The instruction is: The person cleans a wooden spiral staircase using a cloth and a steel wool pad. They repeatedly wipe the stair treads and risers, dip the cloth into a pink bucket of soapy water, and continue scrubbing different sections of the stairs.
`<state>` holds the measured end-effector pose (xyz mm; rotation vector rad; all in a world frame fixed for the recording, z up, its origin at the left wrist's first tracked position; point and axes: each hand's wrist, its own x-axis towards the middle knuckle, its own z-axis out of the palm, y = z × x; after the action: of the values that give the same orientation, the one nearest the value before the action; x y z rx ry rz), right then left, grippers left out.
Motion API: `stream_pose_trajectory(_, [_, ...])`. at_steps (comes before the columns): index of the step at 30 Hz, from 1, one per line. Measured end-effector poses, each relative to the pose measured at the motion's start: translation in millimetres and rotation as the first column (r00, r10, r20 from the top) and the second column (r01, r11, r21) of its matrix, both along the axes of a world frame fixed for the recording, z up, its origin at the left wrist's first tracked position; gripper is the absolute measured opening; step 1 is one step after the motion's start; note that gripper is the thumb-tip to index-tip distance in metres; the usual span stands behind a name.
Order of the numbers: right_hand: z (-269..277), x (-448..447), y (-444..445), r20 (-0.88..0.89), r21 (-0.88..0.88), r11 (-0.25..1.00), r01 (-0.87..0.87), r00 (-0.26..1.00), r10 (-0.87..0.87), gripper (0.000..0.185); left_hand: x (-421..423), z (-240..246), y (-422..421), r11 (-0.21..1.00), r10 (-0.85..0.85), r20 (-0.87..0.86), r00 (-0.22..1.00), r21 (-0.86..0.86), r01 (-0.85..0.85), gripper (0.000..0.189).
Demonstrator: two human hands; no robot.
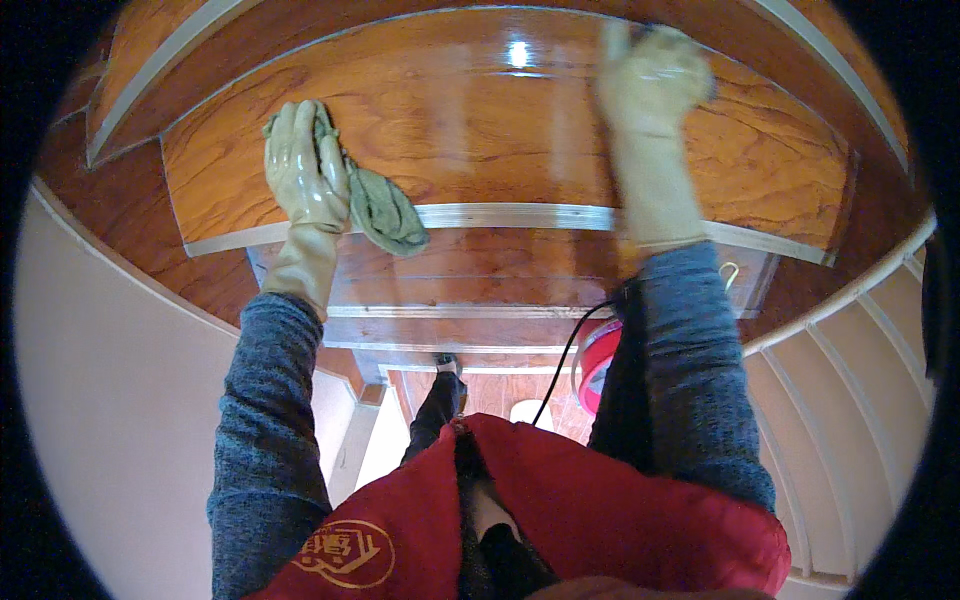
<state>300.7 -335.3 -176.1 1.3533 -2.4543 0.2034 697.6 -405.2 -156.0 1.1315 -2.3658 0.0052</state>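
Note:
My left hand [304,161], in a wet cream rubber glove, lies over a bunched green cloth [386,214] on the left part of a glossy wooden stair tread [495,142]. One end of the cloth hangs over the tread's metal nosing [517,216]. Towards the back right of the same tread is my right hand [656,82], in a matching glove, its fingers curled and blurred. Something dark shows at the edges of that hand, too hidden to name; whether it is gripped cannot be seen.
Lower steps [465,289] drop away beneath me, with a red bucket [598,360] beside my leg. A black cord [561,360] hangs by it. A pale wall [120,337] curves along the left, a barred railing [832,345] along the right. Another riser [420,16] rises behind the tread.

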Motion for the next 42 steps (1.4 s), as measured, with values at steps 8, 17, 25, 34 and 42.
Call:
stream_pose_trajectory(8, [25.4,287.4,-132.0,0.424,-0.020,0.866,-0.500,0.780,0.460,0.046,8.3,-15.0,-7.9,0.991,0.051,-0.155,0.987,0.128,-0.031,0.043])
stream_pose_trajectory(17, [20.0,47.8,-16.7,0.289,-0.170,0.808,-0.564,0.755,0.588,0.043,1.8,-0.1,-0.1,0.998,0.043,-0.022,0.999,0.043,-0.042,0.047])
stream_pose_trajectory(25, [34.1,-57.0,151.7,0.085,-0.203,0.925,-0.321,0.936,0.343,0.046,11.1,-15.7,-0.3,0.996,0.059,0.014,0.998,0.073,-0.060,0.043])
stream_pose_trajectory(34, [8.8,-65.1,165.3,0.172,-0.292,0.939,-0.180,0.956,0.237,0.054,14.9,-39.7,-117.8,0.700,0.690,-0.456,0.562,0.617,-0.360,0.035])
stream_pose_trajectory(42, [25.2,-56.1,167.5,0.320,-0.285,0.952,-0.108,0.926,0.200,0.048,-262.1,-0.6,-16.3,0.695,0.599,0.441,0.668,0.128,-0.708,0.047])
